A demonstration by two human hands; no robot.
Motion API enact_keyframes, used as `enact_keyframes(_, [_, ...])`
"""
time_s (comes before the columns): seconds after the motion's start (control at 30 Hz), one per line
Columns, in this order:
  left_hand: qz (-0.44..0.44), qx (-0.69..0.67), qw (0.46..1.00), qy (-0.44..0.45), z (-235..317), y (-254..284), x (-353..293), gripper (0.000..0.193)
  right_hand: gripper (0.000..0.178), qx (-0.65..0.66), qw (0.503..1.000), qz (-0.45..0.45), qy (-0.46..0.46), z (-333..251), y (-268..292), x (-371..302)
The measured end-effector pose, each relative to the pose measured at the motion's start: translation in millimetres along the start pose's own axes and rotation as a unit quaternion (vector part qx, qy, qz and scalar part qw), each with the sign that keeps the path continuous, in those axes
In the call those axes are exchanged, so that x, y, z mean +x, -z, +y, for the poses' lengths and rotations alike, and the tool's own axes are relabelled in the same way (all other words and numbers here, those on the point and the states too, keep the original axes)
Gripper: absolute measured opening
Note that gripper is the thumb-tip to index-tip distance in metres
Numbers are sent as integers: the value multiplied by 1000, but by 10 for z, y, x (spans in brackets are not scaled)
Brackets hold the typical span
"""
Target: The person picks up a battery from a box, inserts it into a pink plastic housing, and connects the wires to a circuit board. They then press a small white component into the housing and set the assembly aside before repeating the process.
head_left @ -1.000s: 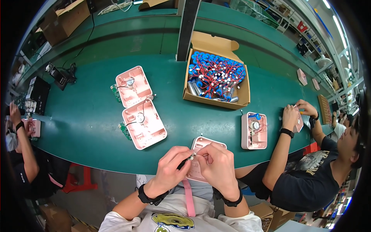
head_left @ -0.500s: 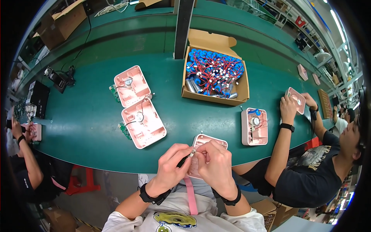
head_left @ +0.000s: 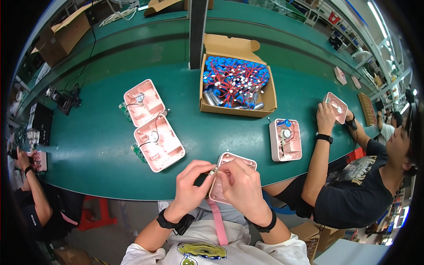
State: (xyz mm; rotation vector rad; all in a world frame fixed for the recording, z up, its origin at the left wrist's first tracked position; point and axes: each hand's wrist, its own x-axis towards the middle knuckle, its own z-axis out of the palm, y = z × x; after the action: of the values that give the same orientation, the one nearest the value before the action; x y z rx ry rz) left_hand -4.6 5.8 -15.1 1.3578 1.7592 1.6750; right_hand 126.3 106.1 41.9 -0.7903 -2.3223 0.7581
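Note:
Between my hands, near the table's front edge, is a small circuit board with pale connectors, tilted and mostly covered by fingers. My left hand is closed, pinching it between thumb and fingertips. Pressed up against the same end, my right hand is also closed in a pinch; what its fingertips grip is hidden. Below both hands lies an open pink plastic housing, its inside largely blocked by the right hand. To the left are two more pink housings, each with a round silver part and a green board hanging out.
An open cardboard box of blue cells with red wires stands beyond my hands. Right of it sits a pink housing with a blue cell inside. A co-worker's hands hold another housing at right. A metal post rises behind.
The view has shifted, so most of the table appears farther left. Both my hands stay together at the board, which is turned so that less of its dark side shows.

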Motion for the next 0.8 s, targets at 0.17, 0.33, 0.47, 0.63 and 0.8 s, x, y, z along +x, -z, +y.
enact_keyframes(0.17, [18,-91,991,98,-92,-15,-13,27,14,62,996,-44,-52,-145,494,39])
enact_keyframes(0.33, [-9,-24,996,87,-25,4,1,26,20,27,997,-58,-34,33,779,564])
enact_keyframes(0.47, [17,-25,997,73,-96,10,-35,23,24,8,993,-100,-57,179,581,1206])
enact_keyframes(0.63, [0,-23,997,67,-18,0,-30,26,24,129,968,-110,-187,399,398,1714])
enact_keyframes(0.8, [-3,-30,997,68,-9,15,-31,25,20,267,936,-100,-205,541,245,1772])
